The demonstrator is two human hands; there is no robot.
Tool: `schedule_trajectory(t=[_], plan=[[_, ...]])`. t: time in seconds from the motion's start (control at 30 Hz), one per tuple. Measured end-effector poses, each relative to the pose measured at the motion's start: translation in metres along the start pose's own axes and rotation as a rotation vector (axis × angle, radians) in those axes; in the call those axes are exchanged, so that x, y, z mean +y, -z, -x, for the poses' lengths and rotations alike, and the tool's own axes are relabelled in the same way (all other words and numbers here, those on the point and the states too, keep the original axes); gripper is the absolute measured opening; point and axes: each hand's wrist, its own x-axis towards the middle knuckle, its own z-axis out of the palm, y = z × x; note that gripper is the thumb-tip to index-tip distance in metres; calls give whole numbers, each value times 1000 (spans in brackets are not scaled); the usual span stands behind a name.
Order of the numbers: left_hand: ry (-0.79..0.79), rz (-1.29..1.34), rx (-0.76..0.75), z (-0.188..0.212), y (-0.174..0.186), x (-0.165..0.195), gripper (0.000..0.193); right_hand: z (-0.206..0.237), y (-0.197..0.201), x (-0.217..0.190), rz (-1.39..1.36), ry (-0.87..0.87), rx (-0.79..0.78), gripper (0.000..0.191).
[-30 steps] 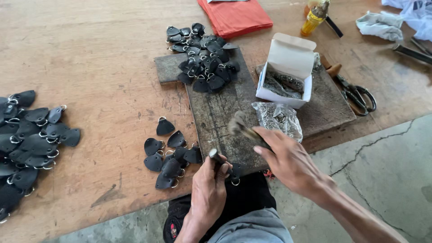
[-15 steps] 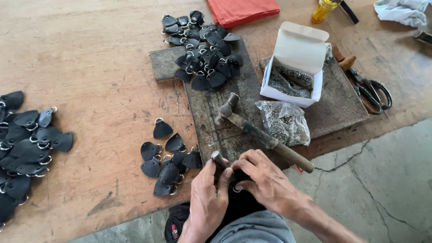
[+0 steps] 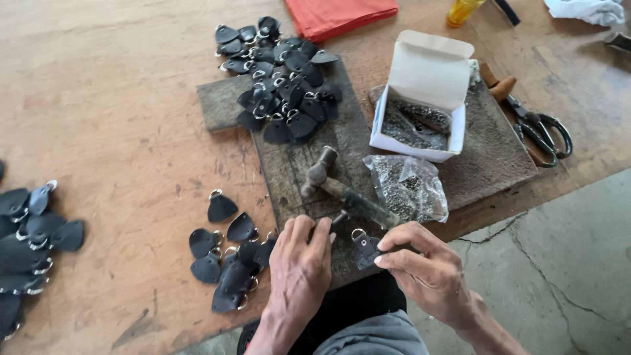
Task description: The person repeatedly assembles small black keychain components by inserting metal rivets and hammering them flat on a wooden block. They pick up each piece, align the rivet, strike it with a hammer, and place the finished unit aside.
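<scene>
Set down since the earlier frame, the wooden-handled steel hammer [image 3: 342,187] lies just beyond both hands. A small black leather tab with a metal ring [image 3: 365,246] is pinched in the right hand [image 3: 427,269]; a short metal punch [image 3: 338,219] is gripped by the left hand [image 3: 299,263]. Positioning appears in hand; alignment on the dark wooden board [image 3: 299,164] is called for next.

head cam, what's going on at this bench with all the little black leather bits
A person sits at a wooden table. The right hand pinches a small black leather tab with a metal ring, while the left hand holds a small metal punch on a dark work board. A hammer lies on that board, untouched. Piles of similar tabs lie around, beside an open white box and a clear bag of metal parts.
</scene>
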Motion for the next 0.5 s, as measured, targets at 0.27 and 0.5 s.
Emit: schedule_trajectory(t=[0.27, 0.5], plan=[[-268, 259, 67, 0, 5, 1, 50, -5, -8, 11, -108, -129, -12, 18], [17, 511, 45, -3, -4, -7, 61, -22, -18, 8, -95, -93, -21, 19]])
